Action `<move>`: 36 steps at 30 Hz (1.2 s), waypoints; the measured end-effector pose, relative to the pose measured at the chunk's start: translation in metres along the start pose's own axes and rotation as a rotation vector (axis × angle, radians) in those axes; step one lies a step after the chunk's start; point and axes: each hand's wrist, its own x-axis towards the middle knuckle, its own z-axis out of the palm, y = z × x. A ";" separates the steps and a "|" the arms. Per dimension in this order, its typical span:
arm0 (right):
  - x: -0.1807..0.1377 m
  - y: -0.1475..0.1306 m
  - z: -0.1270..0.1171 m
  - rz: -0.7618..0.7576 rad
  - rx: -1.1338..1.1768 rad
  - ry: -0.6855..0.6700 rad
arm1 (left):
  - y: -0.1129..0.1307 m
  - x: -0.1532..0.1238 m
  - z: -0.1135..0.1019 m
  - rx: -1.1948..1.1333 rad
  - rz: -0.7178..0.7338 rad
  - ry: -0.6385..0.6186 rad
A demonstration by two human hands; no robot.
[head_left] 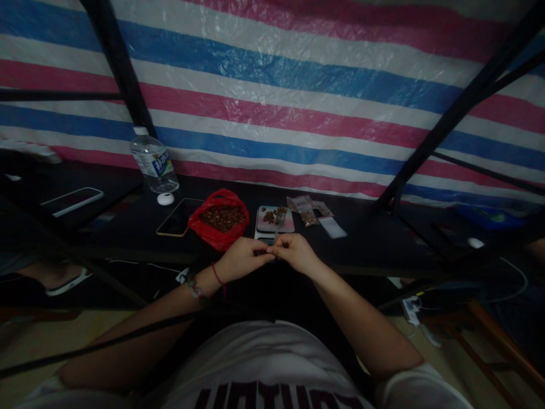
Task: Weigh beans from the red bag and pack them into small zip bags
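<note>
My left hand [242, 258] and my right hand [297, 251] meet at the table's front edge, thumbs and fingers pinched together at the tips. What they hold, if anything, is too small and dark to make out. Just beyond them lies a small white digital scale [259, 227], its display partly covered by my fingers. Loose brown pieces [269, 216] rest on its plate beside a small clear container [281, 213] with more pieces. Left of the scale, a red plastic bag [219, 236] stands open, full of small brown pieces [223, 217].
Several small filled zip bags [307, 215] lie right of the scale, near a flat whitish bag [332, 227]. On the left are a phone [179, 217], a white case [166, 199] and a clear bottle [154, 162]. Black frame bars [123, 74] rise at both sides before a striped sheet [272, 113].
</note>
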 end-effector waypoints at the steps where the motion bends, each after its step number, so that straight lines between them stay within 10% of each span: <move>1: -0.001 -0.001 -0.001 -0.004 0.002 -0.019 | 0.001 0.000 -0.001 -0.087 -0.025 -0.062; 5: -0.002 -0.004 -0.004 -0.030 0.045 -0.054 | 0.006 0.001 -0.003 -0.341 -0.070 -0.161; 15: -0.005 -0.009 -0.002 -0.224 0.007 0.029 | -0.006 0.009 -0.003 -0.601 -0.235 0.106; 30: -0.005 -0.009 -0.004 -0.048 0.191 -0.051 | -0.002 0.004 0.002 -0.466 -0.100 0.151; 36: -0.007 -0.013 0.004 -0.105 -0.214 0.117 | 0.002 0.001 0.004 -0.250 -0.052 0.141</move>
